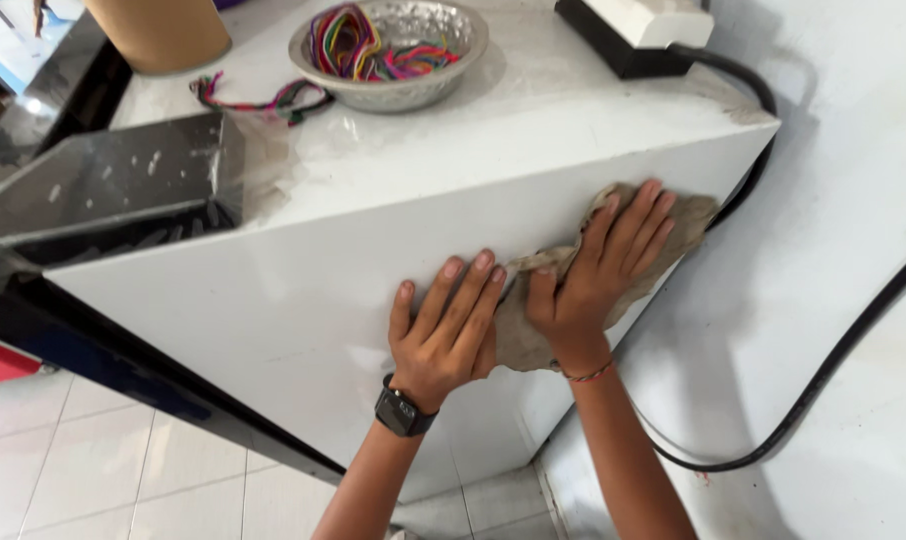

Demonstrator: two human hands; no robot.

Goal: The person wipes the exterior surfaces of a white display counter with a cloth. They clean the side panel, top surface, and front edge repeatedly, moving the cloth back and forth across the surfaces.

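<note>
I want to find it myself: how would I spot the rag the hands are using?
Start at the big white counter with the silver bowl of coloured threads on top. Go down its front side near the right corner: the rag lies flat under the right hand, beside the left hand. It is the only crumpled, brownish thing there.

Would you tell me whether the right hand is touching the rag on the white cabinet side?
Touching: the head view shows the right hand pressed flat on the brown rag, fingers spread over it.

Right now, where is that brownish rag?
In the head view, the rag lies flat against the white counter's side, under the right hand, with the left hand beside it.
</note>
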